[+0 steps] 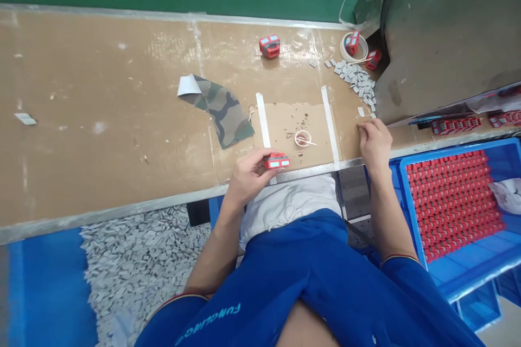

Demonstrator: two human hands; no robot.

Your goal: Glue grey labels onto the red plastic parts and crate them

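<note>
At the table's front edge my left hand (249,176) grips a small red-and-grey plastic part (277,161) with two pale blue panels, thumb and fingers around its left end. To the right, my right hand (375,143) is closed in a pinch at the tabletop, just below a heap of small grey-white plastic pieces (355,77). Whatever lies between those fingertips is too small to make out. Between my hands stands a little cup (302,138) with reddish-brown residue and a thin white stick in it. Dark specks are scattered around the cup.
A camouflage-patterned sheet (226,111) lies left of two white tape strips (330,127). Behind are another red part (269,46) and a tape roll (343,49). A blue crate (451,282) of red parts stands right; grey pieces (142,265) fill a container below left.
</note>
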